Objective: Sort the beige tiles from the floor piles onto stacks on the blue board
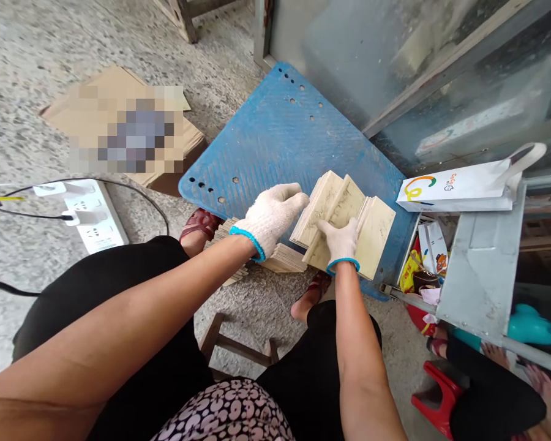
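Note:
My left hand (273, 213), in a white knit glove with a blue cuff, hovers over the blue plastic board (257, 141) just left of the stacks. Its fingers are curled together and I see nothing in them. My right hand (342, 240), gloved the same way, is closed on a thin wooden board (348, 199) that lies tilted between two stacks. The left stack of thin boards (320, 195) has a stepped edge. Partly covered by the right hand's board, the right stack (377, 229) lies close by. The right hand's fingertips are partly hidden.
More thin boards (284, 258) are piled on the floor below the blue surface. A power strip (94, 214) with cables and a cardboard box (188, 144) lie left. At right are a paper bag (459, 187), a metal shelf (482, 257), a red stool (436, 398) and another person's leg (487, 392).

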Action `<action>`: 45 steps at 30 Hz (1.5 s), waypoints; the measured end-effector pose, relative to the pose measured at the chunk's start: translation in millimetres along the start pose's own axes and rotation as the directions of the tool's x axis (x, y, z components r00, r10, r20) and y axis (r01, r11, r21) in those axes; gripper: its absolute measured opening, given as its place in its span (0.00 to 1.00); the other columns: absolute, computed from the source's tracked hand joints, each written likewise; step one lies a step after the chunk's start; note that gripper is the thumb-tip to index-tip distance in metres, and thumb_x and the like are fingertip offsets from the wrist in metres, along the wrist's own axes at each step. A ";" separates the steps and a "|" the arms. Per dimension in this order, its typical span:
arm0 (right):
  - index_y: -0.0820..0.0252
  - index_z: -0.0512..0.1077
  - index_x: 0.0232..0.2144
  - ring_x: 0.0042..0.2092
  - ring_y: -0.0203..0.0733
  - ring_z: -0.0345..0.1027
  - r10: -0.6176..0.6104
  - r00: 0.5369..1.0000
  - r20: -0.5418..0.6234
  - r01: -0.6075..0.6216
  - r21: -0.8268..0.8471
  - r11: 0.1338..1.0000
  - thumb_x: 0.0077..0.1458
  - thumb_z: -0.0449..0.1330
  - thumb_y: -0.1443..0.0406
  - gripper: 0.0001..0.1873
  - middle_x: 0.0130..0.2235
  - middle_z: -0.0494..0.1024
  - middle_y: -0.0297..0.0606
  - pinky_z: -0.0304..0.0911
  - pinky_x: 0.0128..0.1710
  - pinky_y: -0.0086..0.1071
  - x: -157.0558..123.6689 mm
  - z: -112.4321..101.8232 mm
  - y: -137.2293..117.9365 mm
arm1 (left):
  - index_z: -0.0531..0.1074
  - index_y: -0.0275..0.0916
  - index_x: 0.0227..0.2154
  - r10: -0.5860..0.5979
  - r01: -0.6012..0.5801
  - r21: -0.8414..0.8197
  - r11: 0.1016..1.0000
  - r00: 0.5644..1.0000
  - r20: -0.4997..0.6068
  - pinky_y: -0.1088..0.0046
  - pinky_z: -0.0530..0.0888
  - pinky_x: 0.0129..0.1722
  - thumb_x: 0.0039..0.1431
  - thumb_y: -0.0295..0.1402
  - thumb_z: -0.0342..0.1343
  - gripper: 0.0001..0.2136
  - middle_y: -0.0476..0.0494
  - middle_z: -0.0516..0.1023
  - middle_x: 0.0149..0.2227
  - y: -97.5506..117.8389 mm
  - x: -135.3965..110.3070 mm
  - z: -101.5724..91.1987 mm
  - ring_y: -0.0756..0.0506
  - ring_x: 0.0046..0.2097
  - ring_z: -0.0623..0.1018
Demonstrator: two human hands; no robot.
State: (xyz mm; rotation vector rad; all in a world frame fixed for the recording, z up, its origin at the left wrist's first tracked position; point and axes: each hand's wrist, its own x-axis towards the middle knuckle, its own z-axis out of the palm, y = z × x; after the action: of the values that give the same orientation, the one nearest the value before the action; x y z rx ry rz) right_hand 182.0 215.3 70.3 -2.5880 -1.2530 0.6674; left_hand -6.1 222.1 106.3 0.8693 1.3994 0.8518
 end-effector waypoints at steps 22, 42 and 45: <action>0.64 0.55 0.59 0.55 0.60 0.65 0.173 0.985 -0.011 -0.170 -0.246 0.954 0.32 0.69 0.47 0.55 0.56 0.64 0.61 0.68 0.48 0.44 43.2 35.6 -42.6 | 0.74 0.38 0.50 0.045 -0.053 -0.171 0.984 0.998 -0.049 0.65 0.73 0.48 0.51 0.38 0.57 0.22 0.41 0.78 0.45 20.8 -0.2 -38.5 0.43 0.45 0.76; 0.67 0.53 0.61 0.56 0.59 0.63 0.144 0.990 0.006 -0.140 -0.210 0.968 0.36 0.66 0.45 0.55 0.57 0.62 0.62 0.63 0.52 0.45 32.8 37.8 -36.2 | 0.72 0.39 0.51 0.034 -0.030 -0.136 0.990 0.999 0.025 0.69 0.75 0.42 0.52 0.41 0.56 0.23 0.43 0.78 0.46 14.3 -0.9 -33.2 0.45 0.41 0.77; 0.68 0.54 0.60 0.57 0.59 0.63 0.107 0.994 0.004 -0.104 -0.182 0.978 0.39 0.63 0.43 0.53 0.57 0.63 0.62 0.62 0.53 0.45 29.6 37.0 -33.7 | 0.72 0.39 0.51 0.030 -0.025 -0.119 0.993 0.999 0.043 0.70 0.75 0.40 0.53 0.41 0.56 0.23 0.44 0.79 0.45 16.9 -3.8 -32.8 0.46 0.39 0.78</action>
State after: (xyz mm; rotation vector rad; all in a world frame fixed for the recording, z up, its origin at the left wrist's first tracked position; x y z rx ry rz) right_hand 157.1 258.5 40.4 -2.8194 -1.2417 0.6172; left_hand -38.7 226.5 123.4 0.8138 1.2877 0.9217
